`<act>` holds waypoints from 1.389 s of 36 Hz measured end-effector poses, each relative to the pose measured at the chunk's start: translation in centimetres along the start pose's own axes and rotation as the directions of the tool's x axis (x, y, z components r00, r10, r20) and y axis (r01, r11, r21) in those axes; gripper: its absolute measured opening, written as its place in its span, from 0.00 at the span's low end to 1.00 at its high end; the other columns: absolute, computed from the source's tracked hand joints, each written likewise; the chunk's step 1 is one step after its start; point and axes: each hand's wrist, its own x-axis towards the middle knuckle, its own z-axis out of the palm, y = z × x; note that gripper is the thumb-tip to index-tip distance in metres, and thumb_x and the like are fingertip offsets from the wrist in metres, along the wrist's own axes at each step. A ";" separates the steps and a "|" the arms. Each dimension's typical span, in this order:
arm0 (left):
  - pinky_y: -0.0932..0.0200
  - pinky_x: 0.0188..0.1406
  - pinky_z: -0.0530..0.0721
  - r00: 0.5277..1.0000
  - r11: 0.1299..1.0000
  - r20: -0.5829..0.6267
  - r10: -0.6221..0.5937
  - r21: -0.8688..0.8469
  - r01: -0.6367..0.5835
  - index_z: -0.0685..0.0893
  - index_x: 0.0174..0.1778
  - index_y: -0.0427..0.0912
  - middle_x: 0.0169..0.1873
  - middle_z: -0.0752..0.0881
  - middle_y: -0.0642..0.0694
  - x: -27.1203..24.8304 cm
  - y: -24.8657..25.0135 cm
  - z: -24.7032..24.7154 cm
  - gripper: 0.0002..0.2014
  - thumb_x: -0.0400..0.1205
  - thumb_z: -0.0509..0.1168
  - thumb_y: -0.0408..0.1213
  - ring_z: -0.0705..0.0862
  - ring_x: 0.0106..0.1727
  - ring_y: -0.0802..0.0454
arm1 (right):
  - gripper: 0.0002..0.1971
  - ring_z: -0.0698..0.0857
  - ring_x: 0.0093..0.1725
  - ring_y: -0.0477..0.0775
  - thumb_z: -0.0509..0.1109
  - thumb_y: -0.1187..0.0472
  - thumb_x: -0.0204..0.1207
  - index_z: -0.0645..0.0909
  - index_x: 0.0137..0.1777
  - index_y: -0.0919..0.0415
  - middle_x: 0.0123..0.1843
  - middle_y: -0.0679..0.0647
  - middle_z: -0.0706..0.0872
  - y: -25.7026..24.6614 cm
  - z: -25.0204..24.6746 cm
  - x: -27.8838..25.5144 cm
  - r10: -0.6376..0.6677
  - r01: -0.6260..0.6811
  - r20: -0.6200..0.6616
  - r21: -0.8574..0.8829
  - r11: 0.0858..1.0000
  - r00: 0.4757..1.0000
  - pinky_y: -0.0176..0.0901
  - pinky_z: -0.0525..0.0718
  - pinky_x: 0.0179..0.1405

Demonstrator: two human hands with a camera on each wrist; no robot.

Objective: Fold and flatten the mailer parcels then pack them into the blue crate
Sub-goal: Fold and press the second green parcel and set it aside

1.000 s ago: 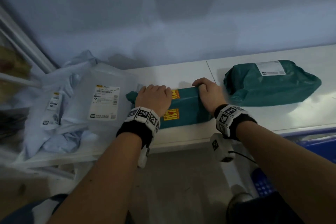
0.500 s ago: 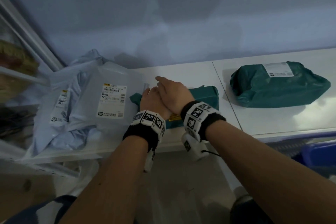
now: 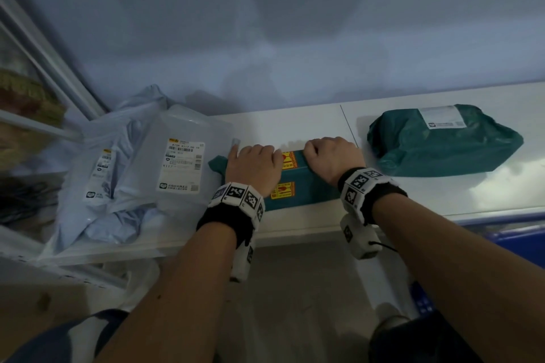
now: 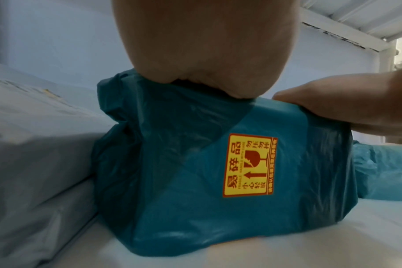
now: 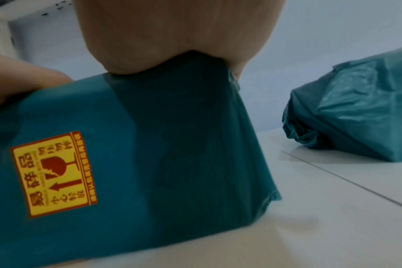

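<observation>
both hands on a teal parcel (image 3: pixel 298 183) at the worktop (image 3: pixel 295 130) front edge: left hand (image 3: pixel 253 166) and right hand (image 3: pixel 334 160) curled over its top. second teal parcel (image 3: pixel 442 141) toward the right end, pale mailers (image 3: pixel 132 174) at the left end.

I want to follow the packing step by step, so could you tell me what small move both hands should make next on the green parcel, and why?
Probably lift it toward the blue crate: the left hand and right hand grip the green parcel, which already looks folded and compact.
</observation>
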 end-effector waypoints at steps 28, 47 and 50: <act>0.46 0.63 0.76 0.880 0.884 0.254 -0.402 -0.142 0.445 0.82 0.64 0.35 0.63 0.82 0.32 -0.9 -2.0 -1.2 0.44 0.82 0.36 0.69 0.82 0.60 0.36 | 0.20 0.83 0.54 0.66 0.59 0.47 0.77 0.76 0.53 0.65 0.54 0.63 0.82 1.2 -2.7 0.3 0.378 -0.537 0.415 0.389 0.748 0.828 0.54 0.84 0.58; 0.40 0.80 0.60 0.890 0.906 0.354 -0.286 -0.203 0.371 0.47 0.85 0.42 0.83 0.51 0.32 -0.8 -1.6 4.5 0.31 0.88 0.41 0.53 0.56 0.83 0.34 | 0.23 0.76 0.70 0.64 0.59 0.57 0.81 0.70 0.76 0.61 0.74 0.63 0.75 2.3 0.7 0.0 0.286 -0.433 0.401 0.347 0.832 0.870 0.46 0.73 0.66; 0.36 0.82 0.55 0.920 0.918 0.311 -0.238 -0.239 0.318 0.48 0.85 0.42 0.84 0.43 0.37 -0.9 -2.5 6.1 0.34 0.85 0.35 0.57 0.46 0.84 0.35 | 0.32 0.73 0.71 0.67 0.64 0.47 0.80 0.60 0.81 0.59 0.77 0.64 0.65 2.3 1.8 0.3 0.387 -0.504 0.377 0.289 0.814 0.841 0.52 0.74 0.66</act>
